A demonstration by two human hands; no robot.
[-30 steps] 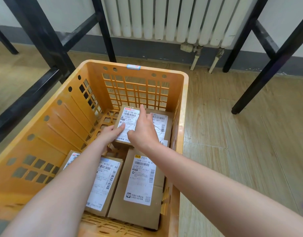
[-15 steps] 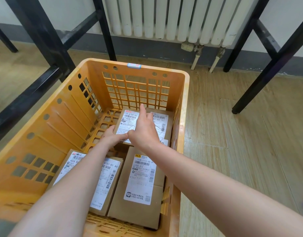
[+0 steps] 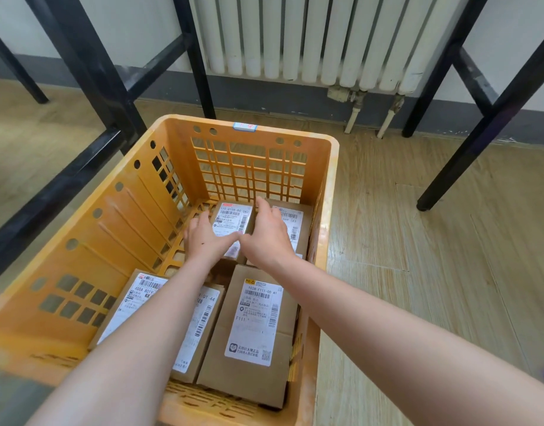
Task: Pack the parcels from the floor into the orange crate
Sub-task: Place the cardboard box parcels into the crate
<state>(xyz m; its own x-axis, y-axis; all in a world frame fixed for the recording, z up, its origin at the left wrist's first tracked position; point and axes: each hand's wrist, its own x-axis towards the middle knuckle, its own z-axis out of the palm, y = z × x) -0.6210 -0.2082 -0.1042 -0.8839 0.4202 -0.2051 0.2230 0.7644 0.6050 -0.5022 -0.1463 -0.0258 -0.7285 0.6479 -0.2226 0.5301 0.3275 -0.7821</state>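
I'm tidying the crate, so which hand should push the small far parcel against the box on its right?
Left. The left hand rests against the small parcel on its left, so it can push rightward toward the neighbouring box. The right hand sits over the seam between them, likely in the way.

The left hand (image 3: 203, 239) and right hand (image 3: 266, 241) are bare, as are both forearms (image 3: 153, 327).
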